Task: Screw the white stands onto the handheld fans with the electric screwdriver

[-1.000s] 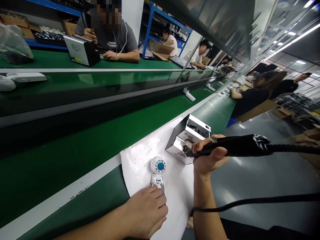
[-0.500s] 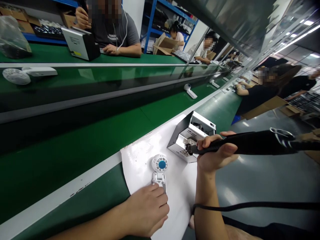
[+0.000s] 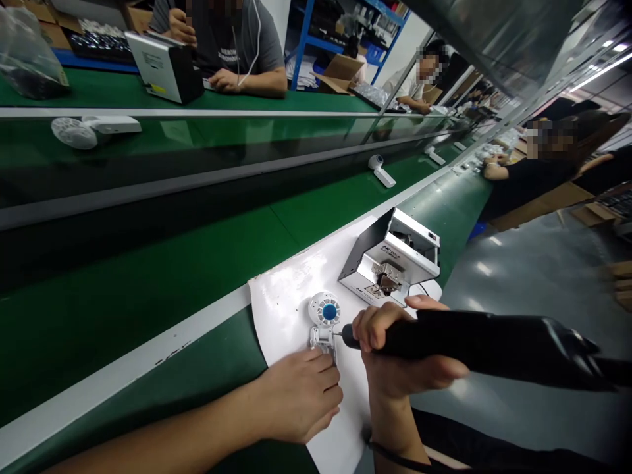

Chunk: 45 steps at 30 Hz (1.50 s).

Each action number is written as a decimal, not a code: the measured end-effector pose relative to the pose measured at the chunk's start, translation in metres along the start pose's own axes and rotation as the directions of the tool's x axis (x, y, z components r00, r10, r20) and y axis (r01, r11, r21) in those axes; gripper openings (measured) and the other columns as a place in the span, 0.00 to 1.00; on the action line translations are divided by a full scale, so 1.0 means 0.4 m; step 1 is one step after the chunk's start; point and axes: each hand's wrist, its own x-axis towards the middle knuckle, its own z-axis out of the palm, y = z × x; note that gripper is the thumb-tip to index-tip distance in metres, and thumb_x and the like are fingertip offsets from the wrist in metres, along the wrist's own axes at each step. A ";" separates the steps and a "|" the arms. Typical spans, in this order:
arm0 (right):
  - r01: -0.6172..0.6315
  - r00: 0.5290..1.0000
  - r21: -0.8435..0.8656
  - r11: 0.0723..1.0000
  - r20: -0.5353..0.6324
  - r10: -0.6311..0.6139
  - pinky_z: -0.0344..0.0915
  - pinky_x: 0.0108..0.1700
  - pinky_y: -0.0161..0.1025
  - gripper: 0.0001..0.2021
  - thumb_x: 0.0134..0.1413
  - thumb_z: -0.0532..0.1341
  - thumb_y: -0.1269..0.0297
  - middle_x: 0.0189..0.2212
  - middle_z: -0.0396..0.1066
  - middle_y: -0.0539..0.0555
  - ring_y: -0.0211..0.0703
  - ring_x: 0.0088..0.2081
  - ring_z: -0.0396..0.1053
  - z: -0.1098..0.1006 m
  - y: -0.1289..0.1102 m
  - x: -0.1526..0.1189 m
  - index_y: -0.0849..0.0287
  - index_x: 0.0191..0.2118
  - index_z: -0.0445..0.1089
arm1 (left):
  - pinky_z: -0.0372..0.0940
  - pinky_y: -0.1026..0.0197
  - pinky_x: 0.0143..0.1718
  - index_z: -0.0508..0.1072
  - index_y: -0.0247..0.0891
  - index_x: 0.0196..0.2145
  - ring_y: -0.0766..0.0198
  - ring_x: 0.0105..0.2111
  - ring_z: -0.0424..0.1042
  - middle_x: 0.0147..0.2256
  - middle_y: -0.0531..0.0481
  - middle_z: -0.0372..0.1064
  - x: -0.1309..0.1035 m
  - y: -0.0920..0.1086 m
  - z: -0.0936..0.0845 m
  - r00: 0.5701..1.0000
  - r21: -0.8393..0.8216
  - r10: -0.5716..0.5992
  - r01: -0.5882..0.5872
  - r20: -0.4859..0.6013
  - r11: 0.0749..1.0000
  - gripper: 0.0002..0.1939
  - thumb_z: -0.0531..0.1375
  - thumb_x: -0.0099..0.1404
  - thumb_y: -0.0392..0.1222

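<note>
A white handheld fan (image 3: pixel 324 309) with a blue round centre lies on the white sheet (image 3: pixel 291 283). My left hand (image 3: pixel 303 395) is closed around the fan's handle, which its fingers mostly hide. My right hand (image 3: pixel 390 342) grips a black electric screwdriver (image 3: pixel 474 342), held nearly level. Its thin tip points left and meets or nearly meets the hinge part just below the fan head. Behind the tool stands a silver and black screw feeder box (image 3: pixel 390 257), with a metal outlet at its front.
Beyond the sheet runs a green conveyor belt (image 3: pixel 207 289) with a white edge rail (image 3: pixel 197 336). More white fans (image 3: pixel 383 172) lie on it. Across it sits a person (image 3: pixel 232 52) beside another silver box (image 3: pixel 165 66). A person in black (image 3: pixel 538 164) is at the right.
My right hand has brought the screwdriver from the screw feeder's outlet down and left to the fan's hinge. My left hand still holds the fan. The view has shifted slightly.
</note>
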 end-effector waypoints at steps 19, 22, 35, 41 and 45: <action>-0.155 0.987 0.030 0.987 -0.045 0.156 0.57 0.19 0.32 0.23 0.58 0.67 0.37 0.18 0.62 0.39 0.33 0.16 0.54 -0.001 0.094 -0.024 0.50 0.45 0.66 | 0.60 0.51 0.46 0.72 0.38 0.37 0.54 0.39 0.67 0.36 0.49 0.70 0.000 0.014 0.002 0.999 0.043 -0.024 0.025 -0.023 0.999 0.10 0.61 0.76 0.46; -0.171 0.985 0.032 0.985 -0.024 0.172 0.58 0.19 0.33 0.26 0.59 0.66 0.36 0.19 0.63 0.40 0.34 0.16 0.56 -0.010 0.078 -0.015 0.49 0.51 0.66 | 0.59 0.50 0.45 0.72 0.38 0.37 0.54 0.38 0.66 0.36 0.49 0.70 0.001 0.011 -0.002 1.000 0.067 -0.017 0.018 -0.012 0.998 0.11 0.61 0.76 0.47; 0.219 0.928 -0.354 0.909 -0.212 -0.306 0.57 0.16 0.34 0.25 0.60 0.65 0.35 0.17 0.62 0.39 0.34 0.13 0.56 -0.103 0.001 0.246 0.53 0.44 0.65 | 0.58 0.50 0.47 0.71 0.38 0.39 0.55 0.39 0.66 0.38 0.49 0.70 0.002 0.010 -0.006 1.000 0.067 -0.010 0.009 0.012 0.998 0.11 0.60 0.77 0.47; 0.191 0.932 -0.317 0.929 -0.240 -0.273 0.58 0.17 0.33 0.23 0.62 0.65 0.38 0.18 0.62 0.39 0.33 0.14 0.56 -0.109 0.049 0.229 0.54 0.44 0.65 | 0.57 0.51 0.47 0.71 0.38 0.40 0.55 0.40 0.66 0.39 0.48 0.70 -0.005 0.008 0.001 1.000 0.060 -0.019 0.018 0.009 0.998 0.10 0.60 0.78 0.47; -0.020 0.984 -0.175 0.984 -0.177 -0.012 0.58 0.18 0.33 0.29 0.61 0.61 0.32 0.17 0.59 0.38 0.33 0.13 0.53 -0.077 0.016 0.169 0.52 0.53 0.67 | 0.58 0.50 0.45 0.71 0.37 0.39 0.53 0.40 0.66 0.39 0.47 0.70 0.003 0.022 0.018 0.990 0.103 -0.138 0.139 -0.017 0.985 0.10 0.59 0.78 0.45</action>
